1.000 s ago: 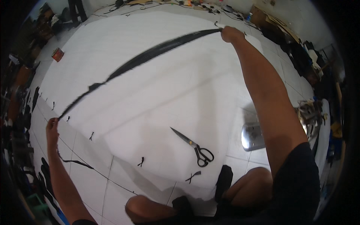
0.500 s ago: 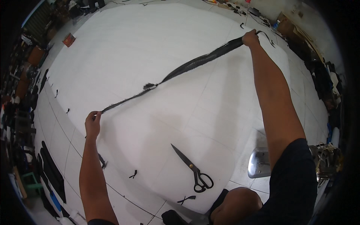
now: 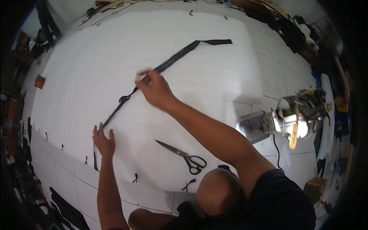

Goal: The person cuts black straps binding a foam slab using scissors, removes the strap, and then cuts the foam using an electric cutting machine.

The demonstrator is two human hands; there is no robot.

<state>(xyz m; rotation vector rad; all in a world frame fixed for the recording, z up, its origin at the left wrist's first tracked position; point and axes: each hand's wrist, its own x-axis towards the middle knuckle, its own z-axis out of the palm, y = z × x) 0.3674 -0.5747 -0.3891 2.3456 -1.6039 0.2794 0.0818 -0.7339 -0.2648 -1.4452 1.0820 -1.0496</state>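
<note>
A long black fabric strip lies slantwise across a large white sheet, its far end bent over to the right. Partway along it is a small knot with a loose tuft. My left hand rests over the strip's near part, fingers spread. Just beyond the knot, my right hand hovers at the strip, its fingers parted and slightly blurred; it seems to hold nothing. Large black-handled scissors lie with blades partly closed on the sheet between my arms.
Small black scraps dot the sheet. To the right, a metal machine with a lit lamp stands on the tiled floor. A red tin sits at the left edge. Dark fabric pieces lie lower left; clutter lines the walls.
My right hand has let go of the strip's far end and come back toward the knot. The strip, stretched between both hands before, now lies down. My left hand has opened.
</note>
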